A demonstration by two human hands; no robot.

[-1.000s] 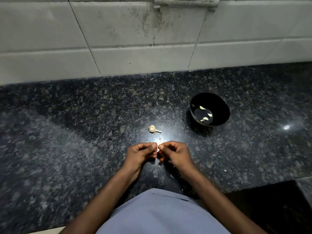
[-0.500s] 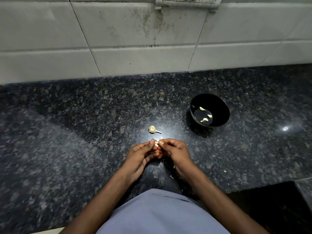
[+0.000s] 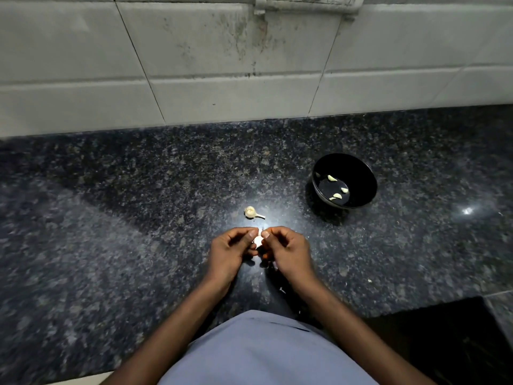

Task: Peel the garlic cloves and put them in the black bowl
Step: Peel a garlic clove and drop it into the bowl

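Here we hold one garlic clove (image 3: 258,240) between both hands, just above the counter (image 3: 138,218). The left hand (image 3: 231,252) and right hand (image 3: 286,250) each curl their fingers and pinch it from opposite sides (its long axis is too hidden to tell). The black bowl (image 3: 358,173) lies ahead and to the right — nearer the right hand — with peeled cloves (image 3: 337,195) inside. A garlic remnant (image 3: 251,212) sits just beyond the fingers.

counter: dark speckled stone counter (image 3: 138,218) runs in front of me, shiny, with a bright light spot on it
wall: white tiles (image 3: 208,65) stand behind the counter, with dark smudges and thin lines between them
switch plate: a white plate (image 3: 308,1) sits at the top edge of the wall, partly cut off
shirt: my light blue shirt (image 3: 263,354) shows at the bottom
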